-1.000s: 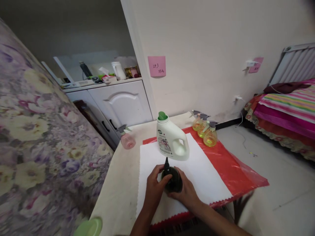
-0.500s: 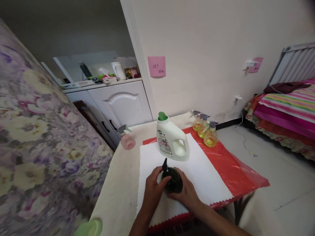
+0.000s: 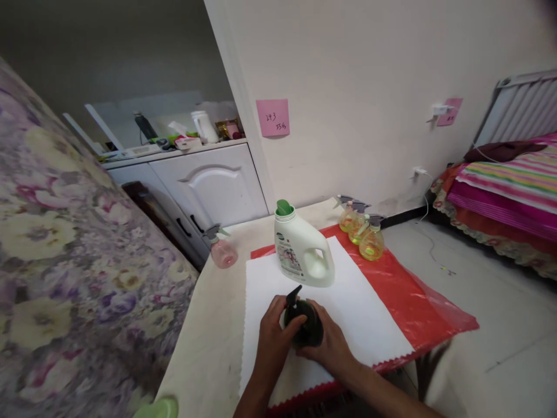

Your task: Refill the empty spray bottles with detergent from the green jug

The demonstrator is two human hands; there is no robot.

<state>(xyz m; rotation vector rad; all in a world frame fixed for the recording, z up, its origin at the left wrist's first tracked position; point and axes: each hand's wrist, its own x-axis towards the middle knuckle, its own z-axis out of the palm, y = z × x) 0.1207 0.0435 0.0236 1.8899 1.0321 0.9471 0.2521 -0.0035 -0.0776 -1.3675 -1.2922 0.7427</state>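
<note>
Between my two hands is a dark green pump bottle [image 3: 310, 332] with a black nozzle pointing away and to the right. The fingers of my left hand [image 3: 275, 326] are closed about its top, the thumb lying across the pump collar. My right hand [image 3: 331, 339] wraps round the bottle's body from the right side. Just beyond it stands a large white jug [image 3: 302, 247] with a handle, its mouth uncapped and a green spout inside showing. Both the bottle and the jug are over a white sheet [image 3: 361, 307].
Several spray bottles with yellow liquid [image 3: 371, 244] stand at the back right on red plastic [image 3: 404, 296]. A pink spray bottle [image 3: 223, 253] is at the table's left. A light green object [image 3: 159, 408] shows at the lower edge. A floral curtain [image 3: 78, 261] hangs left.
The pump nozzle has turned, now pointing further right. Both hands keep their hold on the bottle. The view has shifted slightly.
</note>
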